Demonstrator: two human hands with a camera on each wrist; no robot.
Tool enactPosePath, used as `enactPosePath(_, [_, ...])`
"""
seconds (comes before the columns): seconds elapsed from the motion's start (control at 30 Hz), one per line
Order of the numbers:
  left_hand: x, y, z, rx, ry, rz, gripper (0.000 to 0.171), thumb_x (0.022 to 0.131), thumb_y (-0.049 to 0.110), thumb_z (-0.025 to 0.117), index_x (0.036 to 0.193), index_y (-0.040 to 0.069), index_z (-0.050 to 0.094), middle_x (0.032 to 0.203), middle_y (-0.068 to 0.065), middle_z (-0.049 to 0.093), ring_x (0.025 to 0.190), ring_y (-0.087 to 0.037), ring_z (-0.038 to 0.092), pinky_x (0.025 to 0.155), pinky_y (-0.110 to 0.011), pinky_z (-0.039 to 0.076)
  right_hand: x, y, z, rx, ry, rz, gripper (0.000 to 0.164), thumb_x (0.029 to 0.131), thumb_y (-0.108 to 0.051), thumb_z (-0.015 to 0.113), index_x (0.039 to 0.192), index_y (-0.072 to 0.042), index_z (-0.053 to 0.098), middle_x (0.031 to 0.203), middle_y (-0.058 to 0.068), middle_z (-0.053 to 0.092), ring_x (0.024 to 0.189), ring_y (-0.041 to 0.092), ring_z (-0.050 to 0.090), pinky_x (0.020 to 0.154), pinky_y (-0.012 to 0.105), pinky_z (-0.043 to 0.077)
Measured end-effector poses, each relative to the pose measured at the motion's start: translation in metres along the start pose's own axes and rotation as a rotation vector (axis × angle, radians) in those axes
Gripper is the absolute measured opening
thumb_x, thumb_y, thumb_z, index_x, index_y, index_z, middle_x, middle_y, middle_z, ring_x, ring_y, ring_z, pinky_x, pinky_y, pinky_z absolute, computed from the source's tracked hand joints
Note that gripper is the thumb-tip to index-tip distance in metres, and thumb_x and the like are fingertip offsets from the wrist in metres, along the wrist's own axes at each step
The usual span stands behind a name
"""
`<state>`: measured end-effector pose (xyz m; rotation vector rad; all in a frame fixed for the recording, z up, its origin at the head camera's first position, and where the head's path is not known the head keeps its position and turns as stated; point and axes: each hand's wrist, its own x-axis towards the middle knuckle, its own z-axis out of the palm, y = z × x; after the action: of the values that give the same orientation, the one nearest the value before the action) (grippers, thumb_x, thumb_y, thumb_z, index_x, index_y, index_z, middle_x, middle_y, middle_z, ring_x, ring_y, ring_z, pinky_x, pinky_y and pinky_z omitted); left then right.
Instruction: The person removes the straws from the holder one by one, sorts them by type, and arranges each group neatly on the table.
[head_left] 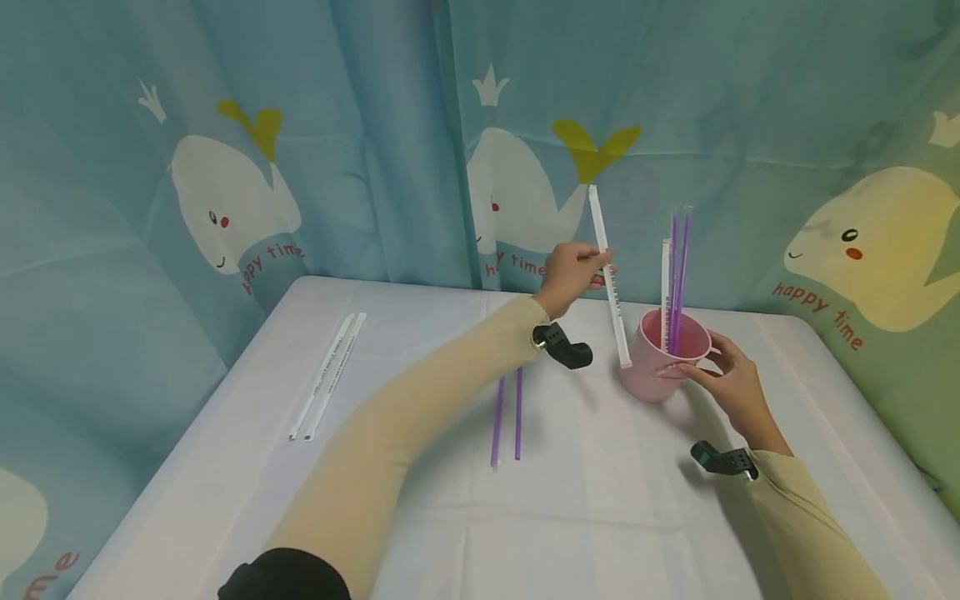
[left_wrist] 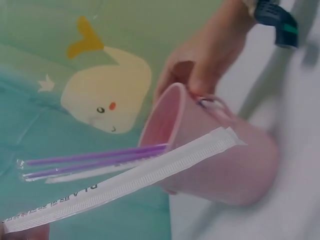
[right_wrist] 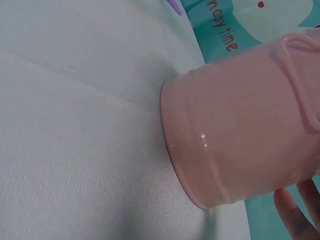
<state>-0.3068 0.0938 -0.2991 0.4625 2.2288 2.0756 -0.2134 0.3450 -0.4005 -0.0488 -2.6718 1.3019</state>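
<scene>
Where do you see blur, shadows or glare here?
Head view: fairly clear, with soft shadows on the white cloth-covered table; left wrist view: hazy, some print smeared on the nearest white paper-wrapped straw; right wrist view: tiny glints on the round, glossy pink cup.

A curtain [head_left: 390, 83] hung behind a white tablecloth [head_left: 600, 542] — blue at the left, greener toward the right. Pale whales [head_left: 228, 192] were printed on it, with yellow tails [head_left: 262, 129], white crowns [head_left: 490, 87] and red lettering [head_left: 817, 315] that read "happy time". Faint creases — mostly straight — crossed the tablecloth.
</scene>
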Motion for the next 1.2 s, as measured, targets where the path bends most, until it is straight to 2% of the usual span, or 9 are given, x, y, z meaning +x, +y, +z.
enactPosePath(0.03, [-0.002, -0.002, -0.002, 0.003, -0.008, -0.004, 0.027, 0.093, 0.018, 0.058, 0.109, -0.002, 0.067, 0.103, -0.017, 0.071, 0.083, -0.026, 0.069, 0.071, -0.025, 0.058, 0.000, 0.000, 0.000, -0.001, -0.003, 0.001, 0.075, 0.088, -0.034, 0.065, 0.148, -0.010, 0.028, 0.145, 0.021, 0.037, 0.125, 0.027, 0.042, 0.091, 0.014, 0.048])
enactPosePath(0.1, [-0.006, -0.005, -0.007, 0.006, -0.014, -0.018, 0.028, 0.093, 0.018, 0.058, 0.112, -0.002, 0.066, 0.103, -0.017, 0.071, 0.082, -0.025, 0.069, 0.072, -0.026, 0.058, 0.000, -0.001, 0.000, -0.001, -0.006, 0.004, 0.075, 0.088, -0.034, 0.065, 0.148, -0.010, 0.027, 0.146, 0.021, 0.036, 0.126, 0.031, 0.040, 0.091, 0.013, 0.047])
enactPosePath(0.2, [-0.013, -0.008, -0.013, 0.006, -0.025, -0.039, 0.029, 0.093, 0.018, 0.059, 0.113, -0.002, 0.066, 0.103, -0.018, 0.071, 0.075, -0.020, 0.068, 0.071, -0.024, 0.058, 0.000, 0.000, -0.001, -0.002, -0.006, 0.007, 0.075, 0.088, -0.034, 0.065, 0.148, -0.010, 0.027, 0.146, 0.021, 0.035, 0.126, 0.031, 0.040, 0.088, 0.008, 0.046])
enactPosePath(0.37, [-0.023, -0.015, -0.023, 0.044, -0.043, -0.059, 0.030, 0.093, 0.019, 0.060, 0.111, -0.004, 0.066, 0.102, -0.019, 0.070, 0.066, -0.013, 0.061, 0.066, -0.019, 0.056, 0.000, 0.002, -0.001, -0.016, -0.002, 0.017, 0.076, 0.088, -0.035, 0.064, 0.148, -0.011, 0.026, 0.147, 0.020, 0.035, 0.127, 0.032, 0.040, 0.089, 0.010, 0.047])
enactPosePath(0.53, [-0.031, -0.023, -0.029, 0.075, -0.049, -0.098, 0.034, 0.092, 0.022, 0.060, 0.117, -0.002, 0.064, 0.108, -0.016, 0.069, 0.074, -0.019, 0.066, 0.069, -0.019, 0.057, -0.003, 0.004, -0.001, -0.004, 0.003, 0.015, 0.074, 0.089, -0.034, 0.064, 0.148, -0.010, 0.026, 0.147, 0.021, 0.035, 0.126, 0.029, 0.041, 0.085, 0.004, 0.045])
enactPosePath(0.73, [-0.043, -0.032, -0.040, 0.138, -0.077, -0.115, 0.030, 0.094, 0.019, 0.057, 0.116, 0.000, 0.064, 0.107, -0.013, 0.071, 0.085, -0.026, 0.069, 0.070, -0.019, 0.057, -0.005, 0.005, 0.000, 0.005, 0.000, 0.015, 0.074, 0.088, -0.034, 0.064, 0.148, -0.009, 0.027, 0.146, 0.021, 0.035, 0.122, 0.019, 0.043, 0.084, 0.002, 0.043])
enactPosePath(0.9, [-0.051, -0.039, -0.050, 0.170, -0.072, -0.134, 0.029, 0.094, 0.020, 0.058, 0.113, -0.001, 0.065, 0.105, -0.013, 0.071, 0.089, -0.031, 0.068, 0.070, -0.019, 0.057, -0.005, 0.005, 0.001, 0.001, -0.008, 0.019, 0.075, 0.088, -0.035, 0.064, 0.148, -0.008, 0.026, 0.146, 0.022, 0.034, 0.123, 0.024, 0.041, 0.083, 0.002, 0.043])
enactPosePath(1.1, [-0.057, -0.046, -0.064, 0.147, -0.048, -0.158, 0.031, 0.093, 0.019, 0.059, 0.116, -0.001, 0.064, 0.104, -0.015, 0.071, 0.088, -0.032, 0.068, 0.069, -0.019, 0.057, -0.003, 0.002, 0.001, 0.002, -0.010, 0.005, 0.075, 0.089, -0.033, 0.065, 0.147, -0.006, 0.027, 0.145, 0.024, 0.035, 0.122, 0.020, 0.043, 0.082, 0.000, 0.042])
enactPosePath(1.2, [-0.060, -0.046, -0.071, 0.143, -0.041, -0.158, 0.030, 0.093, 0.017, 0.058, 0.116, -0.001, 0.064, 0.106, -0.016, 0.071, 0.087, -0.032, 0.068, 0.067, -0.019, 0.056, -0.001, 0.000, 0.000, 0.001, -0.018, 0.006, 0.075, 0.089, -0.034, 0.064, 0.148, -0.008, 0.026, 0.146, 0.023, 0.034, 0.126, 0.029, 0.041, 0.085, 0.004, 0.044])
